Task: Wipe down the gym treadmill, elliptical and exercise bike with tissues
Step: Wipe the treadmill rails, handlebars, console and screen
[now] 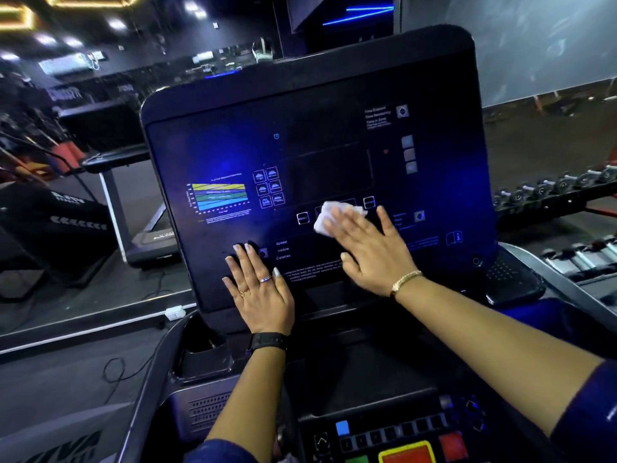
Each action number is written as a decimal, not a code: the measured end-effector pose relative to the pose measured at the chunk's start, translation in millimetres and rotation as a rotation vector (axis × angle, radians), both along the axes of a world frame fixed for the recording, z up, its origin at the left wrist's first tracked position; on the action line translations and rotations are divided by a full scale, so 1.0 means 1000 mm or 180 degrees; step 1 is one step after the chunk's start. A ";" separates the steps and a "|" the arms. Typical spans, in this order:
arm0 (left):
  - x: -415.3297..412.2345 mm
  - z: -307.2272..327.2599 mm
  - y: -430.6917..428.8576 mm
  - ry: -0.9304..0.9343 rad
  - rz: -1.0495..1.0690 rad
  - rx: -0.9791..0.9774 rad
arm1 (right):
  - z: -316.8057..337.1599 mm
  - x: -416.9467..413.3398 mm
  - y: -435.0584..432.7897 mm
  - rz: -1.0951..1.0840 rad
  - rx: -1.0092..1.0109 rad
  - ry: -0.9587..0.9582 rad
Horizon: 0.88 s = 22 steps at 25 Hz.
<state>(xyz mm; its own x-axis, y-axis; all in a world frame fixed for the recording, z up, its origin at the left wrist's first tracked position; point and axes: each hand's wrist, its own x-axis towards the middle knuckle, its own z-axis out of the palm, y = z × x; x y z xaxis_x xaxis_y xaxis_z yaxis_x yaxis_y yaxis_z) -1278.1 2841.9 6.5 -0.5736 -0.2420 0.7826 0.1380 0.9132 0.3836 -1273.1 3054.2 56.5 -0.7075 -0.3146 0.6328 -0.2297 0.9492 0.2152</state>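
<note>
Tissue (329,217) is sitting crumpled under the straight fingers of the right hand (367,252), which is pressing it onto the treadmill console (233,145). At eight o'clock from it, the left hand (260,289) is resting flat and open. Soft, light and easily torn, the tissue is likely needing a spread palm, not a pinch.

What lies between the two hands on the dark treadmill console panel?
Head view: only white printed labels (Speed, Incline, Calories) on the dark console panel lie between the left hand and the right hand, which presses a crumpled white tissue.
</note>
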 end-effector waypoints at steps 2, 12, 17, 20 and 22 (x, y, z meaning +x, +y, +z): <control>0.002 0.000 0.009 -0.0031 -0.0028 0.0009 | 0.013 -0.007 -0.002 -0.0256 -0.0412 0.0072; 0.002 0.000 0.063 -0.0105 -0.0009 -0.0166 | -0.015 0.012 0.051 0.0123 0.0242 0.0065; 0.005 -0.005 0.092 -0.0069 0.0023 -0.0332 | -0.021 0.012 0.059 -0.0110 -0.0217 -0.0070; 0.005 -0.006 0.110 -0.0037 0.0082 -0.0364 | -0.061 0.038 0.071 0.0431 0.0256 -0.0334; 0.006 -0.004 0.124 -0.0034 0.0082 -0.0368 | -0.053 0.035 0.094 0.0475 0.0396 -0.0230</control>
<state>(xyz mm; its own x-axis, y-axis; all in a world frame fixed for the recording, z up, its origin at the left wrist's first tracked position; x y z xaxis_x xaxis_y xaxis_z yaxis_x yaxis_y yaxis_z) -1272.3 2966.4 2.3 -0.5769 -0.1653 0.7999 0.1105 0.9545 0.2769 -1237.9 3147.9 3.6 -0.6893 -0.4920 0.5318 -0.3849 0.8706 0.3066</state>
